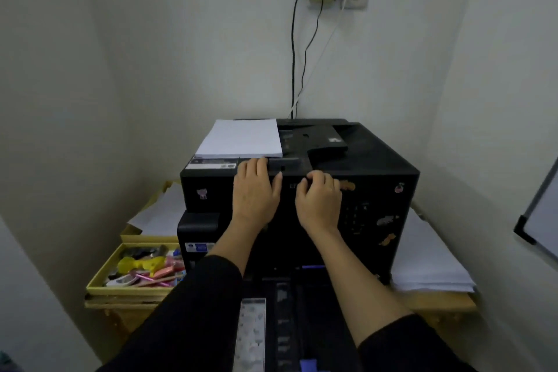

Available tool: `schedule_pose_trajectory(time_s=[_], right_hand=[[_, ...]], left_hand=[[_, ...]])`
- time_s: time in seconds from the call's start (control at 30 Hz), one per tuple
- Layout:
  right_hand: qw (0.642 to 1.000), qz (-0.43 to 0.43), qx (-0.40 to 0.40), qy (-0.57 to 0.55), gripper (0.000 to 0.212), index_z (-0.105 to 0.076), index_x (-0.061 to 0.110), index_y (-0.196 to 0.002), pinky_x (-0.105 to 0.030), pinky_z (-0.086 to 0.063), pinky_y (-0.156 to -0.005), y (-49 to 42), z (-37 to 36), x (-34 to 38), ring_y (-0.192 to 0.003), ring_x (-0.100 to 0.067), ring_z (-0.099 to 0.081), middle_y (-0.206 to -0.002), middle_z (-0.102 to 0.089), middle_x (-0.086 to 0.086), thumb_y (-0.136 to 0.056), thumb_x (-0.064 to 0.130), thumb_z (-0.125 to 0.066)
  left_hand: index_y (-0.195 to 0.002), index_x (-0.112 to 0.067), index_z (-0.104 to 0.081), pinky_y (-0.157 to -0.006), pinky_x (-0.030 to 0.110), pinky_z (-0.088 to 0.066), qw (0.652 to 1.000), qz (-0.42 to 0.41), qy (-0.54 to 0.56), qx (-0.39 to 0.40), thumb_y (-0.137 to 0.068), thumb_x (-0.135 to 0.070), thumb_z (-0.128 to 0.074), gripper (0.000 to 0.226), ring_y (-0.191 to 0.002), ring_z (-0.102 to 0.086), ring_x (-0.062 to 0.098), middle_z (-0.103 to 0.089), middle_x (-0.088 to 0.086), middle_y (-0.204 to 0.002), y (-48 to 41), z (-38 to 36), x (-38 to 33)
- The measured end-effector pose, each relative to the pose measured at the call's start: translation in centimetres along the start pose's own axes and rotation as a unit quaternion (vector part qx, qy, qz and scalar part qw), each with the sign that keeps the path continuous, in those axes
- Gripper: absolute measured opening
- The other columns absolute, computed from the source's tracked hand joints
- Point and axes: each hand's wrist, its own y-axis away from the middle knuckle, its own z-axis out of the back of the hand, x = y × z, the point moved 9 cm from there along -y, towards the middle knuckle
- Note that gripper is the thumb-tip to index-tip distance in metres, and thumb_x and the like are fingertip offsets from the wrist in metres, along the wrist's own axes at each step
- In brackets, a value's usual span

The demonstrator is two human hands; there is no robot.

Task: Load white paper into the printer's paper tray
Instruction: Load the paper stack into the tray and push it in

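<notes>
Left hand [256, 193]: lies flat on printer [377, 178] top edge, fingers [256, 166] nearly straight, tips touching a small dark tab [283, 164]. Right hand [318, 199]: fingers [320, 178] curled tight on the upper front edge. Paper [241, 139]: stacked in one flat pile on printer top, left rear, just beyond left fingertips.

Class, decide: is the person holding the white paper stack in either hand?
No; the paper stack lies on the printer, while the left hand and right hand touch its front.
</notes>
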Motion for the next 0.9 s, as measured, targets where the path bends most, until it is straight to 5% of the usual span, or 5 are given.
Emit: schedule_pose_trajectory(time_s=[0.17,0.4,0.6,0.73,0.9], right_hand=[[0.998,0.003,-0.001,-0.056,0.025,-0.059,0.005,-0.111,-0.037,-0.044,-0.089,-6.2,-1.3,3.9,-0.109,-0.029,-0.051,-0.113,-0.062,-0.013,-0.094,0.019,-0.046],[0.984,-0.094,0.128,-0.085,0.028,-0.055,-0.002,-0.111,-0.035,-0.040,-0.075,-12.8,-8.2,4.9,-0.113,-0.035,-0.047,-0.116,-0.059,-0.019,-0.094,0.016,-0.041],[0.951,-0.191,0.226,-0.086,0.034,-0.031,0.013,-0.059,-0.029,-0.036,-0.072,-16.5,-14.6,3.7,-0.086,-0.025,-0.044,-0.077,-0.046,-0.007,-0.090,0.014,-0.044],[0.926,-0.245,0.268,-0.101,0.025,-0.058,-0.002,-0.104,-0.030,-0.043,-0.077,-17.3,-17.2,3.0,-0.087,-0.026,-0.050,-0.105,-0.055,-0.012,-0.091,0.015,-0.046],[0.886,-0.315,0.326,-0.099,0.041,-0.049,-0.005,-0.128,-0.027,-0.044,-0.077,-16.7,-18.9,2.3,-0.097,-0.028,-0.055,-0.113,-0.053,-0.013,-0.090,0.009,-0.056]], left_hand=[[-0.133,-0.007,-0.047,-0.104,0.037,-0.035,0.999,0.018,-0.034,0.012,-0.098,-0.037,-0.042,0.047,-0.129,-0.041,0.027,-0.051,0.009,-0.136,-6.5,1.2,2.7],[-0.133,-0.002,-0.045,-0.107,0.035,-0.033,0.989,0.051,-0.074,0.119,-0.100,-0.027,-0.038,0.043,-0.129,-0.039,0.028,-0.048,0.013,-0.138,-12.5,-0.8,8.5],[-0.136,-0.004,-0.043,-0.106,0.038,-0.035,0.968,0.090,-0.088,0.215,-0.096,-0.024,-0.038,0.045,-0.128,-0.040,0.030,-0.045,0.015,-0.139,-16.0,-4.3,13.1],[-0.138,-0.008,-0.042,-0.107,0.039,-0.036,0.953,0.108,-0.104,0.265,-0.093,-0.027,-0.036,0.049,-0.129,-0.040,0.030,-0.042,0.013,-0.141,-17.1,-6.2,15.2],[-0.126,-0.005,-0.051,-0.097,0.039,-0.040,0.947,0.119,-0.078,0.287,-0.088,-0.029,-0.039,0.046,-0.118,-0.047,0.031,-0.049,0.014,-0.130,-16.9,-7.7,16.3]])
